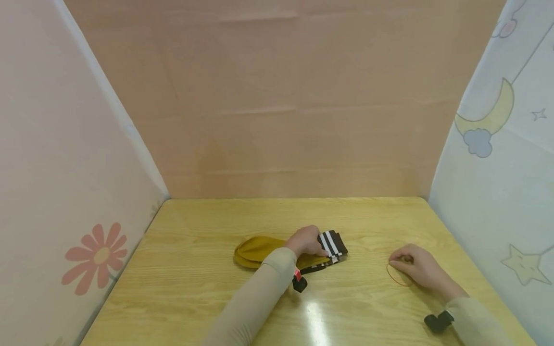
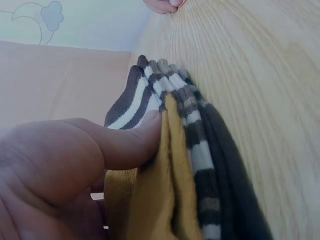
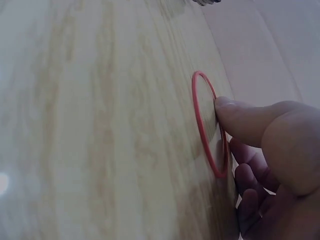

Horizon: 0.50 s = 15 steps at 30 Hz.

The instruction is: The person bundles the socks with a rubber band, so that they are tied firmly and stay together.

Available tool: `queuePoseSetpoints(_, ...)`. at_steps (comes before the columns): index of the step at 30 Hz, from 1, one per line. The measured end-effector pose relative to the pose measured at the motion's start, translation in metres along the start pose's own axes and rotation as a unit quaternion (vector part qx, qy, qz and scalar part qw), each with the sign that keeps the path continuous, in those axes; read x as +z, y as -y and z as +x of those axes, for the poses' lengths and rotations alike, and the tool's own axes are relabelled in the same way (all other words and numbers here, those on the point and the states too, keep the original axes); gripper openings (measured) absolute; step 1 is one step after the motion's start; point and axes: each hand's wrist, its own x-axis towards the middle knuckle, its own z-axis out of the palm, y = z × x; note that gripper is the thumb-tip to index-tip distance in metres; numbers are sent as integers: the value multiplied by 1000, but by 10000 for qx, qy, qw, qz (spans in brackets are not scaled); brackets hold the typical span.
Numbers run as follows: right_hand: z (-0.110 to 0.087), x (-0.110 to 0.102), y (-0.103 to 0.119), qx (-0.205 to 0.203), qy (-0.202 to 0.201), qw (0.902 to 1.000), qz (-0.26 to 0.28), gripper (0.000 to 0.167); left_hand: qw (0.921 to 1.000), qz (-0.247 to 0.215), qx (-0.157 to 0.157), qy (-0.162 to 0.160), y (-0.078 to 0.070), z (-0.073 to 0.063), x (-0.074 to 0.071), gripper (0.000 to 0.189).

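Observation:
A stack of socks lies on the table, mustard-yellow (image 1: pixel 256 249) at the left, with dark cuffs striped in white (image 1: pixel 332 243) at the right. Over the cuff end, my left hand (image 1: pixel 306 241) grips the stack. In the left wrist view its thumb (image 2: pixel 132 142) presses against the yellow fabric (image 2: pixel 150 200) and striped cuffs; most of its other fingers are hidden behind the socks. To the right, my right hand (image 1: pixel 419 267) pinches a thin red rubber band (image 3: pixel 201 125) between thumb and fingers, just over the tabletop. The band hangs as a loose loop.
The light wooden table (image 1: pixel 195 221) ends at a plain tan backdrop (image 1: pixel 298 120). Pale printed cloth walls stand at the left (image 1: pixel 52 144) and right (image 1: pixel 510 192) edges. Small black wrist devices sit on both cuffs.

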Motion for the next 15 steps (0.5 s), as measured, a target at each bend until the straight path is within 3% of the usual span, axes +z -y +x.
queuePoseSetpoints(9,-7,2,0,-62,-81,9999,-21,15,9994,347,30,-1,-7,-3,5,36)
queuePoseSetpoints(15,-4,4,1,-404,-282,9988,-46,16,9986,450,240,-161,-1,-3,6,62)
